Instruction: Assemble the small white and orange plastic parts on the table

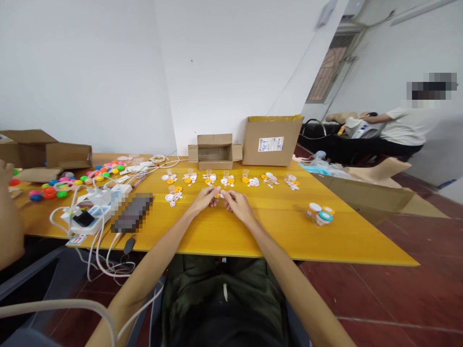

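Note:
Over the middle of the yellow table (217,236), my left hand (207,198) and my right hand (237,204) meet with bent fingers. Pinched between their fingertips is a small orange-and-white plastic piece (219,195), mostly covered by the fingers. Just beyond my hands runs a row of small piles, each with clear cups, orange discs and white toothed wheels, such as one orange disc (245,180) and some white wheels (254,181). Left of my left hand lies another pile with a white disc (169,197). To the right stand jars with a white lid (315,207), an orange lid and a teal lid (325,216).
At the back are an open cardboard box (215,154) and a larger box (272,142). A power strip (104,207), cables and a dark phone-like device (133,212) lie at left, near colourful plastic balls (48,192). Another person's arm (9,221) shows at the left edge; someone sits far right.

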`<action>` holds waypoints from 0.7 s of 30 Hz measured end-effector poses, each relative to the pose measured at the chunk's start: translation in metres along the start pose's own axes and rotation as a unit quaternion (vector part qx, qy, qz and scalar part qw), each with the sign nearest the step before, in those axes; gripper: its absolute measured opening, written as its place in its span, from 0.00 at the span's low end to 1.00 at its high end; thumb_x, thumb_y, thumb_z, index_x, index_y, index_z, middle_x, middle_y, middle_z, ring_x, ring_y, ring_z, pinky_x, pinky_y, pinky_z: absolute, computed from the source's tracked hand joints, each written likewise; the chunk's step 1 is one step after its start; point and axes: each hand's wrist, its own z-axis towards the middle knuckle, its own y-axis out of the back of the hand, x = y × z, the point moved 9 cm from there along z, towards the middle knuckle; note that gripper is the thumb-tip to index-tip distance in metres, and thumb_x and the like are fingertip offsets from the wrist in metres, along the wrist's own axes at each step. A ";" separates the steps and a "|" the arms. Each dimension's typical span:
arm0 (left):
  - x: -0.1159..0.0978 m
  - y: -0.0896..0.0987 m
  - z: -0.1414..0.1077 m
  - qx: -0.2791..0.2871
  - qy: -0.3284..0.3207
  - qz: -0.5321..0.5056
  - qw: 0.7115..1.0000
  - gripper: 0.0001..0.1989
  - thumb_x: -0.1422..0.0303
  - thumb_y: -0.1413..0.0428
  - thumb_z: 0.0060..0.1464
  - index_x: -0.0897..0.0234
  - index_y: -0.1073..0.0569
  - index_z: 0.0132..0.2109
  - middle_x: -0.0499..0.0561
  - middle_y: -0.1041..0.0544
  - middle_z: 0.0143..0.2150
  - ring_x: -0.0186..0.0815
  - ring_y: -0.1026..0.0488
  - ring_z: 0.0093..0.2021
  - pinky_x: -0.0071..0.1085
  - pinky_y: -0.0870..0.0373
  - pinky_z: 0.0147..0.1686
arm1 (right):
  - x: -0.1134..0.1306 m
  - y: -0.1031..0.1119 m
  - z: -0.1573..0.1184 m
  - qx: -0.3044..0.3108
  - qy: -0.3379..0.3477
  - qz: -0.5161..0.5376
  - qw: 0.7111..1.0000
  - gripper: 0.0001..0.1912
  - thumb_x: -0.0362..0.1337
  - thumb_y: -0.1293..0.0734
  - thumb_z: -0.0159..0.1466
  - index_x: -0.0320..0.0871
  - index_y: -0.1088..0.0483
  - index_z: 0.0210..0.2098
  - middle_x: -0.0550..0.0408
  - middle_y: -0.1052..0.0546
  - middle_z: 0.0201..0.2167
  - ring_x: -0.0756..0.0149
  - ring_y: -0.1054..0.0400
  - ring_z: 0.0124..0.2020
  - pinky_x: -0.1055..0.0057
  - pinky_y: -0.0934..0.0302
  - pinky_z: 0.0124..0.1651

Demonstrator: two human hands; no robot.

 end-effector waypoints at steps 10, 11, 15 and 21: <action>-0.001 -0.005 0.002 0.039 -0.042 -0.010 0.998 0.21 0.48 0.40 0.54 0.63 0.28 0.36 0.43 0.29 0.24 0.26 0.31 0.22 0.22 0.37 0.22 | -0.008 0.000 0.001 0.003 -0.037 0.006 0.999 0.32 0.68 0.44 0.63 0.47 0.36 0.21 0.58 0.29 0.14 0.68 0.34 0.14 0.73 0.39 0.20; -0.002 -0.005 0.002 0.041 -0.043 -0.014 0.998 0.21 0.48 0.39 0.54 0.64 0.28 0.36 0.43 0.29 0.24 0.26 0.31 0.22 0.22 0.37 0.22 | -0.007 0.000 0.002 0.001 -0.033 0.009 0.999 0.32 0.68 0.43 0.63 0.47 0.36 0.21 0.58 0.29 0.14 0.68 0.34 0.14 0.73 0.39 0.20; -0.001 -0.004 0.002 0.038 -0.039 -0.021 0.998 0.20 0.50 0.39 0.54 0.64 0.28 0.35 0.44 0.28 0.26 0.25 0.31 0.22 0.22 0.38 0.22 | -0.005 0.001 0.002 -0.004 -0.009 0.015 1.000 0.29 0.64 0.40 0.63 0.46 0.35 0.23 0.58 0.28 0.17 0.68 0.33 0.16 0.72 0.37 0.22; 0.004 0.000 0.004 0.011 -0.009 -0.016 1.000 0.21 0.49 0.41 0.56 0.64 0.30 0.32 0.43 0.31 0.22 0.25 0.33 0.19 0.22 0.40 0.19 | 0.004 0.003 0.002 -0.024 0.069 -0.005 0.997 0.17 0.53 0.35 0.63 0.45 0.29 0.32 0.58 0.25 0.24 0.65 0.30 0.25 0.70 0.34 0.31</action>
